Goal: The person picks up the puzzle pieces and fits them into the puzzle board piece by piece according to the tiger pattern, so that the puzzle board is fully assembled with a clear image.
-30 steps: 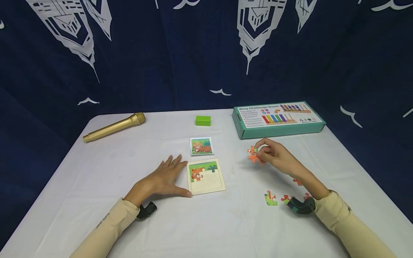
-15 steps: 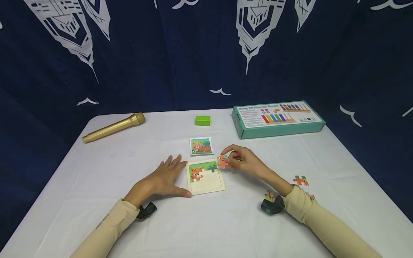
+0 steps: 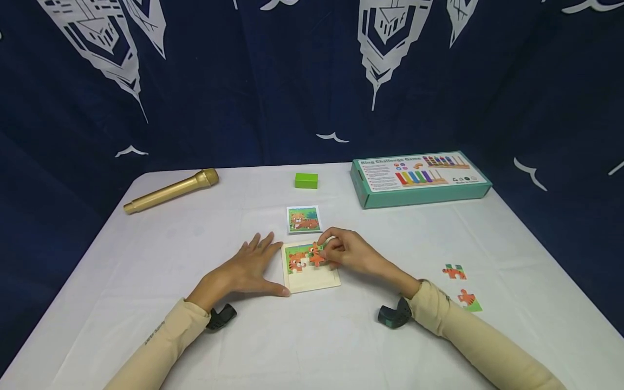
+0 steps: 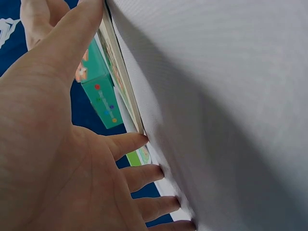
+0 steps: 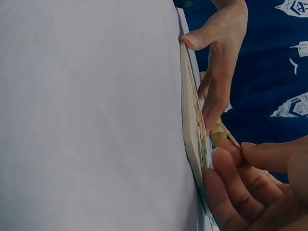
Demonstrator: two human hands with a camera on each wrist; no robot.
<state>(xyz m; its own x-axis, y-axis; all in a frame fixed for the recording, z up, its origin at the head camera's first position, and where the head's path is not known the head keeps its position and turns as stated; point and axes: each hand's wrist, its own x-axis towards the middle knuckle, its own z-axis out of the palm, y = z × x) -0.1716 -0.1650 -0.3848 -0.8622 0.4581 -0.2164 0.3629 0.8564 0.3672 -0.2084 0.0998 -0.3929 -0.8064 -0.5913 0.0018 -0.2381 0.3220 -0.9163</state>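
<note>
A square wooden puzzle board (image 3: 314, 283) lies flat on the table with a few picture pieces in its upper part, one showing a tiger's face. My left hand (image 3: 246, 269) is spread along the board's left side; its thumb and index fingertip touch the edge, as the left wrist view also shows. Over the board's upper right, my right hand (image 3: 353, 252) pinches an orange puzzle piece (image 3: 316, 255) between thumb and index finger. In the right wrist view the piece appears tilted above the board, mostly hidden by the fingers.
Two loose puzzle pieces, one red and green (image 3: 454, 272) and one orange and green (image 3: 469, 300), lie at right. Behind the board sit a tiger picture card (image 3: 304, 220), a green block (image 3: 306, 181), a gold microphone (image 3: 171, 191) and a teal game box (image 3: 421, 181).
My right hand has carried the orange piece leftward from the table's right side to over the board. My left hand has stayed at the board's left edge.
</note>
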